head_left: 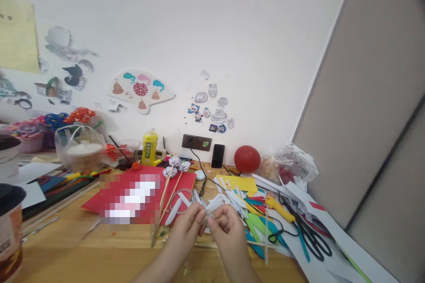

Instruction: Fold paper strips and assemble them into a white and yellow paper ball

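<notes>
Above the front of the wooden table [109,256], my left hand [190,223] and my right hand [227,226] meet, fingertips nearly touching. Both pinch a folded piece of white paper [214,204] that sticks up between the thumbs and fingers. Its lower part is hidden by my fingers. Just left of my left hand lie white paper strips [174,211] and a clear ring of tape [181,200]. Crumpled white paper flowers [173,166] on thin wooden sticks [166,192] rest on a red sheet [99,199]. Loose white scraps spread behind my right hand.
A yellow glue gun [280,209] and black-handled scissors [312,239] lie right among coloured strips. A red balloon [247,159], a phone [218,156] and a yellow bottle [149,147] stand along the wall. Cups [9,230] are at the left edge.
</notes>
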`<state>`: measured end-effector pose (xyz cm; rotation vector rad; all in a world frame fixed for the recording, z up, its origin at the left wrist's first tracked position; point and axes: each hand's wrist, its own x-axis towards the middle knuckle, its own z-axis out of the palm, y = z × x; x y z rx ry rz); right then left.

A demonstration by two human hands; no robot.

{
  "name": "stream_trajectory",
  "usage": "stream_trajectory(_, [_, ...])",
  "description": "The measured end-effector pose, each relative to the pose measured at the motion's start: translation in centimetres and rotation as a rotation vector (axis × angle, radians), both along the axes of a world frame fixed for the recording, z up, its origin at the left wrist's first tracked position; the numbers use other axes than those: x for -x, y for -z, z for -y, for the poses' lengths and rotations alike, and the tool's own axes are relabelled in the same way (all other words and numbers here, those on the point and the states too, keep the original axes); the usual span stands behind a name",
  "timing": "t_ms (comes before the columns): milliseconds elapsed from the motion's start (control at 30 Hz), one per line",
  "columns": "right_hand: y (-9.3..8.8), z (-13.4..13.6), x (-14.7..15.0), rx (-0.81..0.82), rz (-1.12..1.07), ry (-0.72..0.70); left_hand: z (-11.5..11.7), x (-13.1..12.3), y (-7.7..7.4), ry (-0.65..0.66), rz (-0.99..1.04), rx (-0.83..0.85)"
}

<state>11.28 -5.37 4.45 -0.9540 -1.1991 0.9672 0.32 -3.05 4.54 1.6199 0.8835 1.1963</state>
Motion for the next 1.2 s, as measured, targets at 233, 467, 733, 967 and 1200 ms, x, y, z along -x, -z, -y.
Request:
stream_trajectory(233, [-0.7,-0.5,-0.8,0.006,0.097,-0.097,0.0,-0.2,-0.6,0.078,0.228,0.206])
stream_trajectory(467, [-1.8,-1.2,-2.2,-0.002,0.314,-0.181,0.3,0.1,-1.4,0.127,0.241,0.240])
stream_trajectory(733, [-1.4,-2.6,-2.4,0.102,0.355,-0.218,-0.7,0.6,-0.2,0.239,0.225,0.402])
stream_trajectory(967, [2.1,-3.7,-2.8,0.101,0.257,-0.204,-2.4,0.4,2.0,0.181,0.047,0.192])
stream_trajectory(1200, [0.4,-3.0,-3.3,0.144,0.076,-0.455,-1.6,0.9,1.6,0.466,0.356,0.611])
